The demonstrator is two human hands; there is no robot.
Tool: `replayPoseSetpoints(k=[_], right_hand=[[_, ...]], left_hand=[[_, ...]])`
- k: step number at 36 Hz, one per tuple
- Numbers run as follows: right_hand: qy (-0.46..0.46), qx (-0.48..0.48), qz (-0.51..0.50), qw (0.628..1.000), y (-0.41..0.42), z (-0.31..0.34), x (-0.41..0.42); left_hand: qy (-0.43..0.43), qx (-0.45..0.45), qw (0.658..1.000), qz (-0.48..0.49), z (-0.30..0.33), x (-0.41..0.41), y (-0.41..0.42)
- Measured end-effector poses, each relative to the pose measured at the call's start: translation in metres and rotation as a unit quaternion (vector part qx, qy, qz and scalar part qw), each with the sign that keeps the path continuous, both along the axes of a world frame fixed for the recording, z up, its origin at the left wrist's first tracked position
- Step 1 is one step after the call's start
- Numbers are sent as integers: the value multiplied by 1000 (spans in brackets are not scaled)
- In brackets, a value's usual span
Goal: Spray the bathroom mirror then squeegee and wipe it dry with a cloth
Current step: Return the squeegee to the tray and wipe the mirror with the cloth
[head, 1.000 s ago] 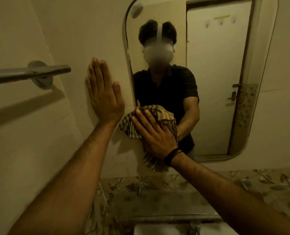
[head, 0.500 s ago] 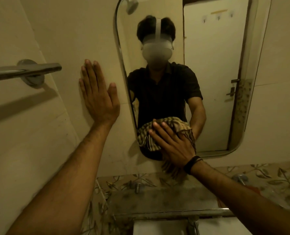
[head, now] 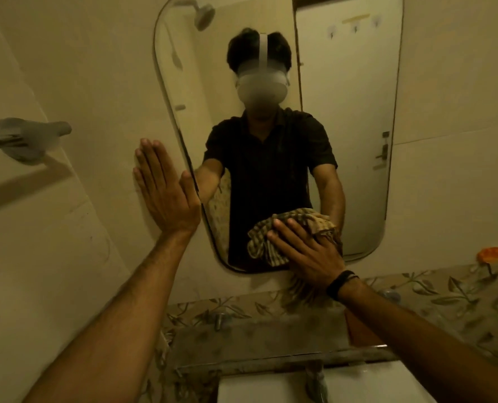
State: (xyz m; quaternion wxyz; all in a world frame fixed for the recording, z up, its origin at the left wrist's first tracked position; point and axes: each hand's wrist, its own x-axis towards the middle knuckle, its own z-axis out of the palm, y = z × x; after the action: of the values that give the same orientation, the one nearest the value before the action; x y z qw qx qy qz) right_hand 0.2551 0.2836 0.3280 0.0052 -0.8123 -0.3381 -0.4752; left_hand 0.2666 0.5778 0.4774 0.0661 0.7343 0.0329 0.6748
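Observation:
A tall mirror (head: 344,117) with rounded corners hangs on the cream wall ahead. My right hand (head: 306,251) presses a striped, checked cloth (head: 274,237) flat against the mirror's lower edge, right of centre; part of the cloth hangs below the frame. My left hand (head: 166,187) lies flat on the wall just left of the mirror's rim, fingers together and pointing up, holding nothing. The mirror reflects a person in a dark shirt. No spray bottle or squeegee is visible.
A metal towel bar (head: 23,138) juts from the left wall at shoulder height. Below the mirror runs a glass shelf (head: 256,338) over leaf-patterned tiles (head: 445,298). A white basin (head: 271,385) with a tap sits at the bottom. An orange object (head: 489,254) is at right.
My right hand has slid the cloth rightward and down along the mirror's lower part. The view has shifted, so the mirror sits lower and more central. My left hand stays flat on the wall.

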Motion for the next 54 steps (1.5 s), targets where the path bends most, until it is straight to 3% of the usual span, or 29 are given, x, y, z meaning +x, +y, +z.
replayPoseSetpoints(k=[6,13,19,25,35,43,47,54], right_hand=[[22,32,-58,998,-61,-16,5],[43,75,-34,996,-10,-9,-3],[40,-45,64,996,60,13,-11],[29,-87,77,993,35,17,0],[1,82,-92,992,-110,12,18],[11,161,-97,982,-84,46,19],[-10,116,-45,992,-29,65,10],[-53,-72,52,995,43,83,3]], left_hand=[[-21,-42,999,-6,-4,22,5],[-32,-58,998,-22,-5,28,6],[-21,-61,998,-20,-5,23,5],[-13,-44,999,-8,-4,1,-9],[36,-86,995,31,4,-28,-41],[54,-100,992,46,7,-35,-49],[55,-99,992,60,5,-32,-47],[54,-68,995,53,0,-28,-35]])
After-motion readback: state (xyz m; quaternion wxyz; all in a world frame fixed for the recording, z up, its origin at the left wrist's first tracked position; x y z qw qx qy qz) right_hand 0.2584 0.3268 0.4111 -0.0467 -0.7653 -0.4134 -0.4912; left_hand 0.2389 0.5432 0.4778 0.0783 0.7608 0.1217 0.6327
